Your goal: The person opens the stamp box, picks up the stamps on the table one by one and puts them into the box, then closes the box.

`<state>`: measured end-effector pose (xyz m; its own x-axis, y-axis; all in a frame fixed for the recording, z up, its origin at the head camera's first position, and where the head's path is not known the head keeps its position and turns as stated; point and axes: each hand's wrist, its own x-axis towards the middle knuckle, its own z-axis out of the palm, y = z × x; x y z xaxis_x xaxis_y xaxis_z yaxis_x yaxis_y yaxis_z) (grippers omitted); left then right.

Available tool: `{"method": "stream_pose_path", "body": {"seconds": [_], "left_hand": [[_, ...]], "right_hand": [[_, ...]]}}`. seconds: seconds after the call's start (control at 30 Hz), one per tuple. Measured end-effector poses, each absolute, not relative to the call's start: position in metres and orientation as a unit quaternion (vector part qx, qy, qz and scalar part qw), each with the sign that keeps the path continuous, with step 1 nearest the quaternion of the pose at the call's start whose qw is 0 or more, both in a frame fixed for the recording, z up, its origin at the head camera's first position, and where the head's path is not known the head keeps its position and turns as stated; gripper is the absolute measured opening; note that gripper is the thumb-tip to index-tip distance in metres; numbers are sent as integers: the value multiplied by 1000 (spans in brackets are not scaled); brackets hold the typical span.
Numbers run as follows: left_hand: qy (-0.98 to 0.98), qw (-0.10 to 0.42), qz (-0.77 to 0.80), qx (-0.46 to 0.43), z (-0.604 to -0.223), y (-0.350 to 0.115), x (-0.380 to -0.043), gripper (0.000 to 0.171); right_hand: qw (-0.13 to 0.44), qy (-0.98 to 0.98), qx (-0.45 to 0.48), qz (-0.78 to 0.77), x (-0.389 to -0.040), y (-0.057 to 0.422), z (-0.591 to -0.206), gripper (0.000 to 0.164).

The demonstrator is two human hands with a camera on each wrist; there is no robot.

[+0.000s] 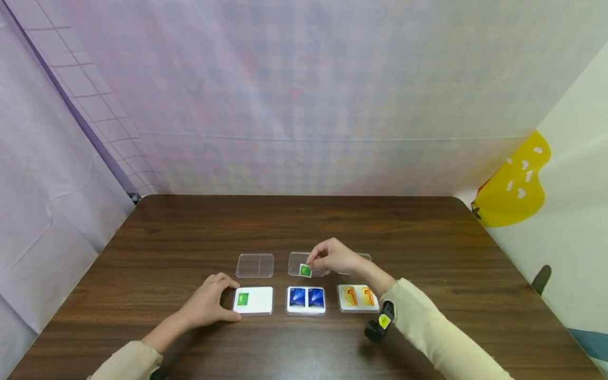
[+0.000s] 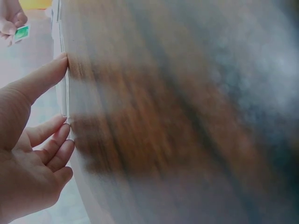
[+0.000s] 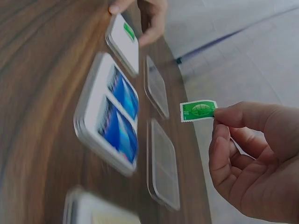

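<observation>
Between thumb and fingertips, my right hand (image 1: pixel 336 257) pinches a small green postage stamp (image 3: pixel 199 110) with a white perforated border. The hand is raised above the middle clear plastic lid (image 1: pixel 295 258) in the head view, partly covering it. On the left, my left hand (image 1: pixel 209 299) holds a flat white-filled plastic case (image 1: pixel 258 301) by its left side, thumb at the near corner and fingers at the far corner. Another green stamp (image 1: pixel 243 299) lies on the left half of that case's white surface; its right half is bare white.
A case with two blue stamps (image 1: pixel 306 301) sits in the middle, and a case with two orange-yellow stamps (image 1: pixel 359 298) to its right, near my right forearm. Behind them lie a left clear lid (image 1: pixel 255 265) and a right lid (image 1: pixel 366 257), partly hidden by the right arm.
</observation>
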<state>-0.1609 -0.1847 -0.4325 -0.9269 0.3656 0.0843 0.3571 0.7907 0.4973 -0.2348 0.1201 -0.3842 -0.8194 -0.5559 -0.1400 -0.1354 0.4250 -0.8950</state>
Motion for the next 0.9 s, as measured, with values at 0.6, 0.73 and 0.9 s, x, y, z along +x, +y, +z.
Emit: {"method": "stream_pose_path", "body": {"seconds": [0.6, 0.73, 0.9], "left_hand": [[945, 7, 266, 188, -433, -184, -161, 60], [945, 5, 267, 190, -433, -184, -161, 60], [943, 2, 269, 196, -431, -185, -161, 60]], "right_hand": [[254, 799, -205, -505, -211, 53, -408, 8], [259, 801, -204, -500, -208, 44, -413, 8], [265, 801, -192, -501, -209, 37, -417, 12]]}}
